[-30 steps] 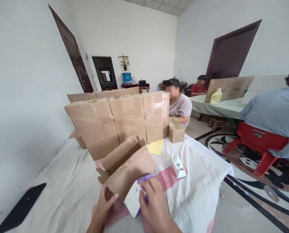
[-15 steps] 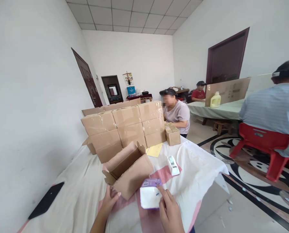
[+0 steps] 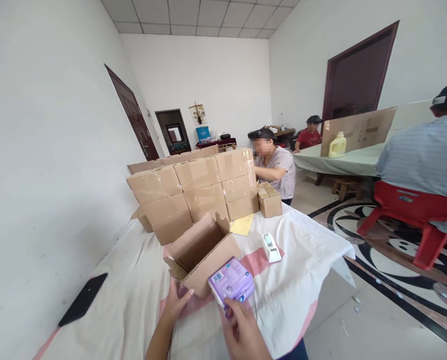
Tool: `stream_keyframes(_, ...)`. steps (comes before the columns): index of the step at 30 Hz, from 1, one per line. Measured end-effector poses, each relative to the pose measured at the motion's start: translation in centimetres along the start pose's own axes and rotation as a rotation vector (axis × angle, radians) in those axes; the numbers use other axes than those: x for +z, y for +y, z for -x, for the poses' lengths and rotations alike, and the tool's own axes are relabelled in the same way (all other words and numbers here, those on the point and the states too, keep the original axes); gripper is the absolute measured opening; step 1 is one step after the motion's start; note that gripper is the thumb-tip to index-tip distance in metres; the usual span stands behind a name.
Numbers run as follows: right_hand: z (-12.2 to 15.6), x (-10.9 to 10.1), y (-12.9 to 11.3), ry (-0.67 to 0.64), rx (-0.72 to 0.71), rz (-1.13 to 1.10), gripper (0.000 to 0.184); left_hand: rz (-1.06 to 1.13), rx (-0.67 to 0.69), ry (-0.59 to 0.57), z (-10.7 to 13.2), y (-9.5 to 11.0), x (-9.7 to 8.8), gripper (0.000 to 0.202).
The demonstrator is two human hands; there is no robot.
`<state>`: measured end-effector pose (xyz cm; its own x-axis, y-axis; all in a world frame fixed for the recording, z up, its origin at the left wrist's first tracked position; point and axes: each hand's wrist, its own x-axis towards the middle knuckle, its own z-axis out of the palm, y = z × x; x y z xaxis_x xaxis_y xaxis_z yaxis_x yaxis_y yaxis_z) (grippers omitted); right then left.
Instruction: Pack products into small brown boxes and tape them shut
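An open cardboard box (image 3: 213,264) stands tilted on the cloth, its inside dark and its torn-edged flaps raised. My left hand (image 3: 176,298) grips the box's near left corner, thumb against the side panel. My right hand (image 3: 242,325) is closed on the lower edge of a purple soft pack (image 3: 231,282) with a printed barcode. The pack leans close against the box's front side; whether they touch I cannot tell. To the right of the pack lies a white handheld device (image 3: 271,248) with a small screen.
Stacked taped cartons (image 3: 201,192) form a wall behind the box, with a small carton (image 3: 269,200) at their right. A yellow sheet (image 3: 242,225) lies on the cloth. A black flat object (image 3: 84,299) is at left. A co-worker (image 3: 279,167) sits beyond the cartons.
The purple pack has turned from its white side to its purple printed face, tilting closer to the box. My right hand has shifted down and left to the pack's lower edge.
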<state>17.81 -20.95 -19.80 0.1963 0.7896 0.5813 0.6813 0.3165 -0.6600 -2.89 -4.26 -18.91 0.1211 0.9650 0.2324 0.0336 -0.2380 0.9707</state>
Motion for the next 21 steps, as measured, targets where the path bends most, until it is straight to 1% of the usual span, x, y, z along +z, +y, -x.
stream_keyframes(2,-1.5,-1.4,-0.3,-0.062,-0.075,-0.006,0.048,-0.007,0.032,-0.011,0.1,0.1,-0.1,0.108)
stream_keyframes(4,-3.8,-3.4,0.0,-0.178,-0.116,0.1,0.055,-0.007,0.035,-0.031,0.1,0.2,-0.1,0.109)
stream_keyframes(6,-6.7,-5.3,0.6,-0.365,-0.143,0.235,0.064,0.004,0.015,-0.053,0.2,0.3,0.0,0.111)
stream_keyframes(8,-9.5,-6.6,1.2,-0.595,-0.178,0.319,0.077,0.02,-0.001,-0.074,0.1,0.2,0.1,0.113)
stream_keyframes(10,-11.9,-6.9,1.4,-0.774,-0.213,0.389,0.091,0.03,-0.002,-0.089,0.0,0.0,0.2,0.116)
stream_keyframes(11,-12.8,-6.8,1.3,-0.833,-0.232,0.426,0.097,0.029,-0.002,-0.093,-0.1,-0.2,0.2,0.118)
stream_keyframes(13,-14.3,-6.4,1.0,-0.904,-0.276,0.489,0.105,0.015,0.003,-0.096,-0.3,-0.7,0.0,0.121)
stream_keyframes(15,-15.2,-5.8,0.6,-0.952,-0.331,0.537,0.105,-0.01,0.018,-0.092,-0.4,-1.0,-0.1,0.122)
stream_keyframes(18,-15.7,-5.5,0.4,-0.98,-0.375,0.582,0.092,-0.036,0.05,-0.094,-0.3,-0.7,-0.2,0.12)
stream_keyframes(21,-15.8,-5.7,0.6,-0.983,-0.366,0.515,0.082,-0.028,0.053,-0.119,-0.2,-0.2,-0.1,0.12)
